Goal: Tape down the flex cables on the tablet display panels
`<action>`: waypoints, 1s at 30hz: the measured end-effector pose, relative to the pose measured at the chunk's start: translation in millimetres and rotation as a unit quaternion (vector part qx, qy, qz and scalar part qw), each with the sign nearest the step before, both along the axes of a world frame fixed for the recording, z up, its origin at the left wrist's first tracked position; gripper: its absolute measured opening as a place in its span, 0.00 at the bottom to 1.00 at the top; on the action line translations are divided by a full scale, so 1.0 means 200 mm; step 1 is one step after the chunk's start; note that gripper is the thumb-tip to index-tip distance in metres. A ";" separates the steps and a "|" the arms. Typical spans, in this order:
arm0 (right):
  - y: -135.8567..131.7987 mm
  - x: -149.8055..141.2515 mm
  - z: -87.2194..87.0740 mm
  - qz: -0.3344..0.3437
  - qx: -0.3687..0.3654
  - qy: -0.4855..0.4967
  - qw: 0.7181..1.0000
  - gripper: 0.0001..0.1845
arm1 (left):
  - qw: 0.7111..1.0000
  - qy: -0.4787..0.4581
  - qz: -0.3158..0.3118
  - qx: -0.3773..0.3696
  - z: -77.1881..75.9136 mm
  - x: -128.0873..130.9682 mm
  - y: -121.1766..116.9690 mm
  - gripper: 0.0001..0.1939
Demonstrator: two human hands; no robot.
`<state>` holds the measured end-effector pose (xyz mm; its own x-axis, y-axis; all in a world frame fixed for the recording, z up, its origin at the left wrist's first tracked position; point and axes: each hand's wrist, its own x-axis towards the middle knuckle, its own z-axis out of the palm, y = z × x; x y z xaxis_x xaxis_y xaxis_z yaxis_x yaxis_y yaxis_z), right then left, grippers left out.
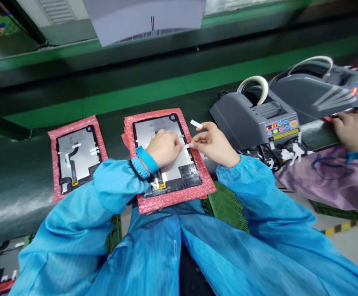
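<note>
L hand (166, 149): thumb + finger pinched tog. on L end of a tape bit (186, 146). R hand (214, 144) pinches its R end, w/ a 2nd bit (196, 123) at the index tip. Tape's over R edge of the panel (174, 173), which lies on red wrap (208, 183), ctr of bench (117, 127). Spare panel (81, 154) to L; dispenser (243, 117) to R.

Display panels (83, 158): three
Held tape strips (196, 123): two
Tape dispensers (240, 119): two
Tape rolls (263, 88): two
Paper sheet (136, 18): one
</note>
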<state>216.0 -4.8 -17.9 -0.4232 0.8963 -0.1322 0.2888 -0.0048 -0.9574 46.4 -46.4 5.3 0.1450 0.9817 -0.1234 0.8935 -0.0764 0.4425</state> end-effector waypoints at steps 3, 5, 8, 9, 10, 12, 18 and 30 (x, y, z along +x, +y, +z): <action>0.02 0.00 0.00 0.012 -0.006 -0.022 1.000 0.27 | 1.000 0.024 -0.008 -0.013 0.01 0.01 0.01 0.12; 0.02 0.00 0.00 0.015 -0.013 -0.031 0.999 0.27 | 0.999 0.031 -0.006 -0.020 0.01 0.01 0.01 0.12; 0.03 -0.01 0.01 0.016 -0.024 -0.045 0.999 0.27 | 0.999 0.036 -0.005 -0.026 0.01 0.01 0.01 0.12; 0.03 -0.01 0.01 0.016 -0.028 -0.048 0.998 0.27 | 0.999 0.039 -0.007 -0.026 0.01 0.01 0.01 0.13; 0.03 -0.01 0.01 0.017 -0.033 -0.049 0.998 0.27 | 0.999 0.041 -0.009 -0.027 0.01 0.01 0.00 0.13; 0.03 -0.02 0.01 0.020 -0.050 -0.038 0.998 0.28 | 0.998 0.048 -0.010 -0.030 0.02 0.02 0.00 0.13; 0.06 0.00 -0.08 0.017 -0.140 0.062 0.988 0.36 | 0.998 0.058 0.021 -0.016 0.01 0.03 -0.01 0.11; 0.03 0.08 0.05 0.107 0.080 -0.013 0.991 0.18 | 0.987 -0.138 -0.002 0.085 0.05 -0.10 0.04 0.11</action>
